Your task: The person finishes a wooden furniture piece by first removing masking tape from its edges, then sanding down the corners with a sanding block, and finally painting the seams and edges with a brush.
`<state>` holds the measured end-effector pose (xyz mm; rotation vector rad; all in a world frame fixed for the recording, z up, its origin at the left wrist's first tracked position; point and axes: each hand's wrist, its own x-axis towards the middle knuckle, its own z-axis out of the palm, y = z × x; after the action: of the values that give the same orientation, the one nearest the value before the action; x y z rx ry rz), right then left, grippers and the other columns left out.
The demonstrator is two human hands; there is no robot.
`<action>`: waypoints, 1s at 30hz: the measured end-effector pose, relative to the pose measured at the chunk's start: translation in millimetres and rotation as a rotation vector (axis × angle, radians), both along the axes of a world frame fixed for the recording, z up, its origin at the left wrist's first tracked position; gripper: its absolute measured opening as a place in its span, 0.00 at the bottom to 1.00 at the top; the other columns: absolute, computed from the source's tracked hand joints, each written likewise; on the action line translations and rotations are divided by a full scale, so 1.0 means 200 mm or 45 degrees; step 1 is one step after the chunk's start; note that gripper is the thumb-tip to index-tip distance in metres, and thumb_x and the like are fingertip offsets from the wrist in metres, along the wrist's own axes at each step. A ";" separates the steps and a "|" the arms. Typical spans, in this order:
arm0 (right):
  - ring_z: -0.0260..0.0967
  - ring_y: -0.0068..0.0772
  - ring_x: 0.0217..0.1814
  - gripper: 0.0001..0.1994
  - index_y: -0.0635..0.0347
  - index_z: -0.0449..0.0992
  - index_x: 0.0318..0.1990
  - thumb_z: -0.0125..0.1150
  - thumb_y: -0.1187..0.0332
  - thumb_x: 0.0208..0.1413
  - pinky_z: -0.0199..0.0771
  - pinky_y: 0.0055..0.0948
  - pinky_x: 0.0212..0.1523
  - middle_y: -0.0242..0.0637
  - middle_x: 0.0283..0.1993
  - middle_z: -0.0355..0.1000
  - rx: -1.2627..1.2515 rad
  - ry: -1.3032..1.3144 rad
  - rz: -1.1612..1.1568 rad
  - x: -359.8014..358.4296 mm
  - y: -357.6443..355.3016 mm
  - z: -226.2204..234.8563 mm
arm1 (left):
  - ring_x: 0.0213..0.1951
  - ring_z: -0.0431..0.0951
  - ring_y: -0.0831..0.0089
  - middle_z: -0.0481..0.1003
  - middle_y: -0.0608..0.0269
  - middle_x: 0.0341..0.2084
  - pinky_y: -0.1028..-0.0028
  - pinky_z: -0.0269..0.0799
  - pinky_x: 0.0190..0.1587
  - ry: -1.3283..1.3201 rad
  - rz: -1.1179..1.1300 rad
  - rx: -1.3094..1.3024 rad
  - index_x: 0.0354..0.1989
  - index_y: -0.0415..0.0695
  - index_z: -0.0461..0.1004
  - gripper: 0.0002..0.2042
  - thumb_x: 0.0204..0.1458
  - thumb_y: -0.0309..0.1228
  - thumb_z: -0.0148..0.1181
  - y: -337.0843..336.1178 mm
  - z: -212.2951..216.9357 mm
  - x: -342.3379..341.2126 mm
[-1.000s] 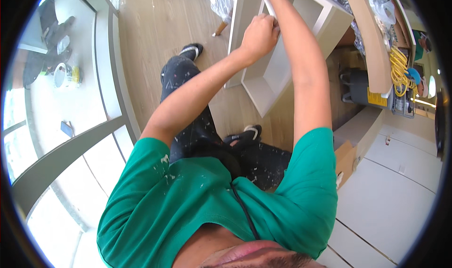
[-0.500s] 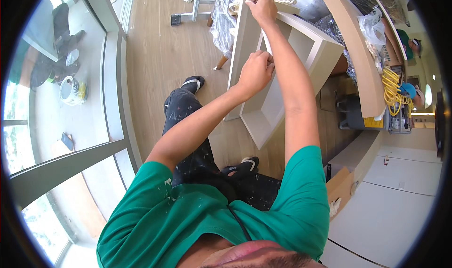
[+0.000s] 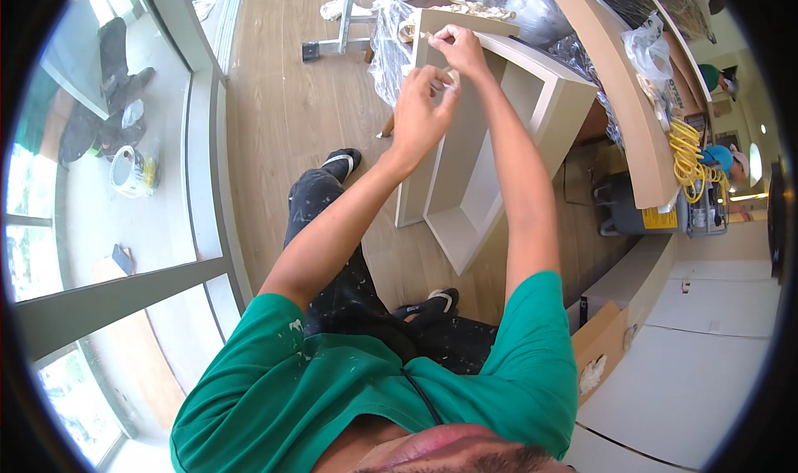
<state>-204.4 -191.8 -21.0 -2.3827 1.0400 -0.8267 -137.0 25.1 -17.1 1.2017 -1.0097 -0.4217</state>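
A cream box-like cabinet carcass (image 3: 465,242) stands tilted in front of me, its open side facing me. A flat pale panel (image 3: 413,197) runs along its left edge. My right hand (image 3: 461,51) is at the panel's far upper end, thumb and fingers pinched round a small pale bit. Just nearer and to the left, my left hand (image 3: 426,115) is raised over the panel. Its fingers curl toward the thumb, with something small and pale at the tips. What either bit is, I cannot make out.
Clear plastic sheeting (image 3: 389,70) hangs beyond the panel, near a metal stand (image 3: 347,16). To the right are a long curved tan board (image 3: 619,99), a coiled yellow hose (image 3: 688,153) and a dark wheeled machine (image 3: 623,203). Window frames (image 3: 199,140) line the left.
My left hand has lifted from the box's inner edge, up and left toward the right hand. My right hand has come slightly nearer along the panel's far end.
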 end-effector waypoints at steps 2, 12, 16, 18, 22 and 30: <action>0.80 0.33 0.31 0.11 0.63 0.84 0.34 0.72 0.63 0.52 0.78 0.34 0.36 0.41 0.28 0.81 0.016 0.017 -0.003 -0.04 0.07 -0.02 | 0.35 0.73 0.68 0.75 0.59 0.31 0.67 0.70 0.42 0.064 0.042 -0.023 0.33 0.39 0.80 0.10 0.59 0.34 0.64 -0.03 -0.03 0.07; 0.78 0.33 0.29 0.09 0.66 0.83 0.34 0.71 0.67 0.55 0.76 0.33 0.34 0.42 0.28 0.81 0.160 -0.174 -0.266 -0.27 0.53 -0.11 | 0.36 0.72 0.76 0.76 0.70 0.32 0.72 0.66 0.41 0.980 0.007 0.063 0.32 0.46 0.78 0.14 0.66 0.42 0.57 -0.08 -0.07 0.41; 0.76 0.28 0.28 0.10 0.67 0.82 0.34 0.71 0.68 0.57 0.74 0.32 0.32 0.42 0.27 0.80 0.170 -0.302 -0.361 -0.38 0.77 -0.21 | 0.40 0.72 0.74 0.76 0.67 0.37 0.70 0.67 0.43 1.057 0.105 0.048 0.34 0.46 0.78 0.14 0.65 0.43 0.57 -0.11 -0.09 0.45; 0.75 0.27 0.28 0.10 0.68 0.82 0.34 0.71 0.68 0.57 0.74 0.30 0.32 0.42 0.27 0.80 0.191 -0.389 -0.455 -0.45 0.89 -0.27 | 0.42 0.72 0.73 0.77 0.66 0.37 0.70 0.67 0.43 1.006 0.006 0.108 0.37 0.45 0.79 0.14 0.65 0.43 0.58 -0.11 -0.11 0.44; 0.74 0.25 0.31 0.10 0.69 0.80 0.36 0.70 0.68 0.60 0.73 0.27 0.35 0.37 0.30 0.79 0.441 -0.604 -0.624 -0.49 1.12 -0.33 | 0.44 0.73 0.71 0.78 0.64 0.39 0.69 0.68 0.45 0.629 -0.069 0.265 0.44 0.39 0.81 0.17 0.63 0.43 0.60 -0.15 -0.18 0.41; 0.72 0.17 0.35 0.07 0.66 0.79 0.38 0.69 0.71 0.62 0.68 0.20 0.33 0.32 0.34 0.78 0.694 -1.243 -0.767 -0.57 1.24 -0.43 | 0.64 0.67 0.49 0.66 0.46 0.66 0.49 0.62 0.65 -0.849 0.372 0.156 0.60 0.53 0.77 0.20 0.58 0.34 0.61 -0.26 -0.28 0.25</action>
<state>-318.4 55.7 -107.2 -0.9703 1.2813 -1.4493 -87.3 -26.4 -74.1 1.6224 -1.3530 0.1713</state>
